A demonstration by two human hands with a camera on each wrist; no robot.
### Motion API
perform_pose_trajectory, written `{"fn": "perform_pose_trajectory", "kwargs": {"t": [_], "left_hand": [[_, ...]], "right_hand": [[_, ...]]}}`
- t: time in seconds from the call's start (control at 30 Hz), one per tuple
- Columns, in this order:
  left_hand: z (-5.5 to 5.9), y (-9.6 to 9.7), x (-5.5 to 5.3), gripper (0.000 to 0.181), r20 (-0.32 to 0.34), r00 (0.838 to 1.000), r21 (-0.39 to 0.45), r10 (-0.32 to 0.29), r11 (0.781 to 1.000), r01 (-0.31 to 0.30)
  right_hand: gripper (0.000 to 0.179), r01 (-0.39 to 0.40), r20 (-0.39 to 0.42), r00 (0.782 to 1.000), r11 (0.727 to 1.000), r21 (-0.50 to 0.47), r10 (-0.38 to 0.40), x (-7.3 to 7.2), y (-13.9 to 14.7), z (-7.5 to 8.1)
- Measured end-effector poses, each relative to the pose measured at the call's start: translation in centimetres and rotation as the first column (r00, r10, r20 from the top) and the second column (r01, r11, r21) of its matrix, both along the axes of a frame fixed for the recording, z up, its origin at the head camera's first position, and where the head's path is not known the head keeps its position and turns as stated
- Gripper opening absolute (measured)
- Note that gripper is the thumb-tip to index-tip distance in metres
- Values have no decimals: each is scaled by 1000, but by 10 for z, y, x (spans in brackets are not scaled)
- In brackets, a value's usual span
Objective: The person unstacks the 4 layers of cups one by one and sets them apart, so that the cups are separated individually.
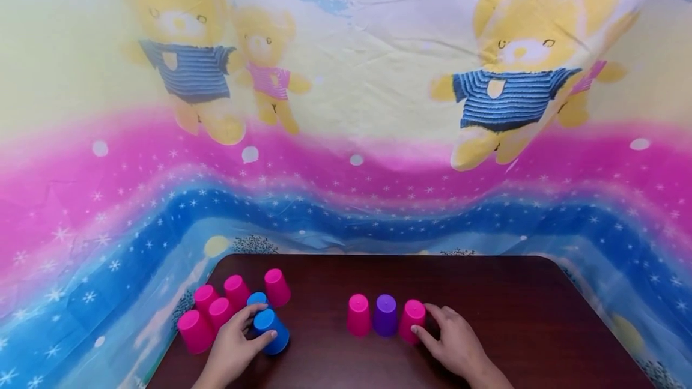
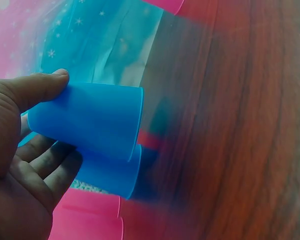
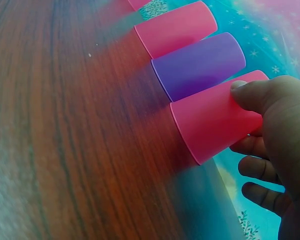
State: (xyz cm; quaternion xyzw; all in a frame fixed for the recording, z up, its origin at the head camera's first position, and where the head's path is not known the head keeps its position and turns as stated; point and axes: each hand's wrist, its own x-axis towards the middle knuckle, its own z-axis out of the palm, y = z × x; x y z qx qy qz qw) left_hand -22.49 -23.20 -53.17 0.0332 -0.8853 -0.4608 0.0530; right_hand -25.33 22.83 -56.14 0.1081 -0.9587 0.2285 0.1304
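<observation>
At the left of the table, my left hand holds an upside-down blue cup between thumb and fingers. Directly behind it stands a second blue cup, partly hidden by the hand and the front cup. On the right, my right hand grips an upside-down pink cup, its thumb on the near side. That cup ends a row with a purple cup in the middle and another pink cup at its left. Whether either held cup is slightly raised, I cannot tell.
Several more pink cups stand upside down left of my left hand, with another pink cup behind the blue ones. The dark wooden table backs onto a printed cloth with bears.
</observation>
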Motion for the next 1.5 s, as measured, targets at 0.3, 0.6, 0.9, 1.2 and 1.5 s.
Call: {"fn": "perform_pose_trajectory", "kwargs": {"t": [0.3, 0.6, 0.9, 1.2, 1.5], "left_hand": [[0, -14, 14, 66, 19, 998, -24, 64, 998, -63], [1, -29, 25, 70, 19, 993, -34, 117, 993, -117], [0, -53, 37, 82, 66, 978, -106, 198, 976, -190], [-5, -73, 48, 87, 88, 958, -90, 272, 960, -264], [-9, -94, 49, 98, 153, 952, -59, 264, 964, -258]], "right_hand": [[67, -5, -10, 1000, 1000, 1, 5, 0, -1, -2], [67, -3, -17, 1000, 1000, 1, 3, 0, 0, -1], [67, -9, -28, 1000, 1000, 0, 9, 1, 1, -2], [66, -6, -22, 1000, 1000, -5, 6, 1, 0, -2], [66, -1, -22, 1000, 1000, 4, 1, 1, 0, -1]]}}
